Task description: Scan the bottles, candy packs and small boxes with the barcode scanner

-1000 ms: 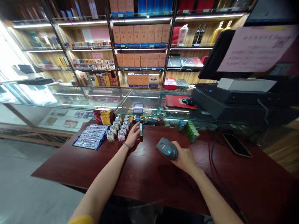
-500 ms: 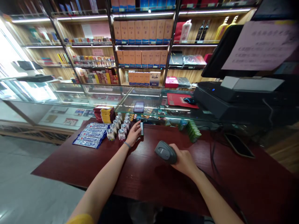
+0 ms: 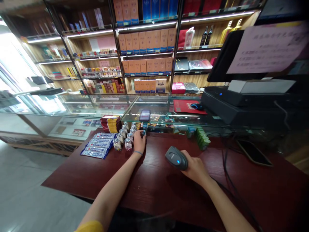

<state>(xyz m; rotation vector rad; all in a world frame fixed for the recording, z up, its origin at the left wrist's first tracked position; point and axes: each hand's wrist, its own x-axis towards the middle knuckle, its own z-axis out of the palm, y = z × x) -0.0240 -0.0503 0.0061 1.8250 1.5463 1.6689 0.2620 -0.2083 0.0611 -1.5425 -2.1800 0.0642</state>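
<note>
My right hand (image 3: 196,167) is wrapped round the handle of a dark grey barcode scanner (image 3: 176,158), held above the brown counter with a small blue light lit on its top. At the far edge of the counter, my left hand (image 3: 139,141) has its fingers curled round a small blue-and-white box (image 3: 144,132), mostly hidden by the hand. Just left of that hand stand rows of small clear jars (image 3: 128,144) with silvery lids. Beyond them, blue-and-white long packets (image 3: 96,149) lie in a row, with a stack of red and yellow packs (image 3: 111,124) behind.
Green cylindrical packs (image 3: 202,139) stand in a row at the right, near a phone (image 3: 254,152) and the scanner's black cable (image 3: 225,167). A glass display case (image 3: 159,106) borders the counter's far side. A monitor (image 3: 224,58) stands at the right.
My left hand has drawn its fingers in round the small box, now largely covered. A blue light has come on atop the scanner. The view has tilted up slightly.
</note>
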